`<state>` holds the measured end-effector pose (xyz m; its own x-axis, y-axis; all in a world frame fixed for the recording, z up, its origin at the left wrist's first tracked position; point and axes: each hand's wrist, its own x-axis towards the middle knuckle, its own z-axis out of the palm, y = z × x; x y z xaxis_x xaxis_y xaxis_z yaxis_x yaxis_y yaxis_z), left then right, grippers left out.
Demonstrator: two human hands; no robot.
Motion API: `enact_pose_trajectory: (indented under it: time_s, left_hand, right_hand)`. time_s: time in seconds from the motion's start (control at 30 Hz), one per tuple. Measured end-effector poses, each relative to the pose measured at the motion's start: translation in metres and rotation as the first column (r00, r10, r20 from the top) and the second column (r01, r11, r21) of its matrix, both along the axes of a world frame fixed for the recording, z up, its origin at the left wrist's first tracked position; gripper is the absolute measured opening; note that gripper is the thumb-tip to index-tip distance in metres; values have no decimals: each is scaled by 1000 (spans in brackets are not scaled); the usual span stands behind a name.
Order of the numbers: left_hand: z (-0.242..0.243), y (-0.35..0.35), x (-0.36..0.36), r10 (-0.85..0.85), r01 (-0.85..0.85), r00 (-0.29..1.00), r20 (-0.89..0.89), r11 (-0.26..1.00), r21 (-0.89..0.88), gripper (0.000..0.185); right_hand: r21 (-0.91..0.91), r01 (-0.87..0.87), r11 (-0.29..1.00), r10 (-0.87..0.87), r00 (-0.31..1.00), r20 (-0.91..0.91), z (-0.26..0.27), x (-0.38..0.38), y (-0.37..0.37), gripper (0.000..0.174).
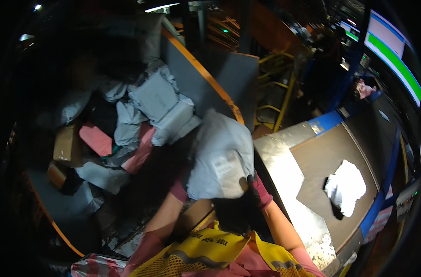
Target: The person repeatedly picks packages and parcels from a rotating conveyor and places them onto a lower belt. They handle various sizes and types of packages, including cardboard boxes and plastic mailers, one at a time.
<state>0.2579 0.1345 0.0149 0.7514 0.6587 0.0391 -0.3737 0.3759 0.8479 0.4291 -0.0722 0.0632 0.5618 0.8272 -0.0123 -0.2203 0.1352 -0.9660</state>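
A large pale plastic mailing bag (221, 155) bearing a printed label is held up in front of my yellow vest. My right hand (257, 192), in a dark glove with a maroon cuff, grips its lower right edge with the thumb over the front. At the bag's lower left side is my left hand (182, 185), gloved alike, its fingers mostly hidden behind the bag. To the left, a pile holds pale mailing bags (157, 95), pink bags (95, 139) and a cardboard box (65, 143). One white bag (347, 188) lies on the brown conveyor belt (311, 155) to the right.
A metal ledge (283, 166) runs between me and the belt. The chute's orange-edged wall (210, 78) rises ahead. Yellow metal steps (278, 93) stand behind it. Screens (387, 45) hang at the upper right. A striped bag (98, 266) is at the lower left.
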Motion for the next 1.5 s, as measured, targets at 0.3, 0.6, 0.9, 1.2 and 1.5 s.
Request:
enact_pose_trajectory:
  time_s: [0.3, 0.6, 0.9, 1.2, 1.5]
  left_hand:
    - [48, 146, 3, 628, -209, 662, -409, 679, 704, 55]
    - [97, 367, -17, 926, -279, 81, -370, 377, 883, 102]
    - [83, 307, 11, 878, -321, 476, -35, 211, 923, 62]
    - [28, -26, 38, 398, 214, 878, -266, 171, 962, 21]
    - [0, -87, 4, -104, 233, 970, -220, 135, 963, 27]
  right_hand:
    - [-106, 505, 856, -501, 863, 62, -54, 51, -48, 29]
    - [253, 711, 657, -552, 681, -481, -90, 167, -214, 52]
    - [-62, 791, -608, 123, 172, 977, -56, 167, -254, 93]
    - [173, -101, 980, 197, 647, -737, -66, 41, -10, 62]
    - [-77, 122, 990, -134, 974, -181, -25, -18, 22, 83]
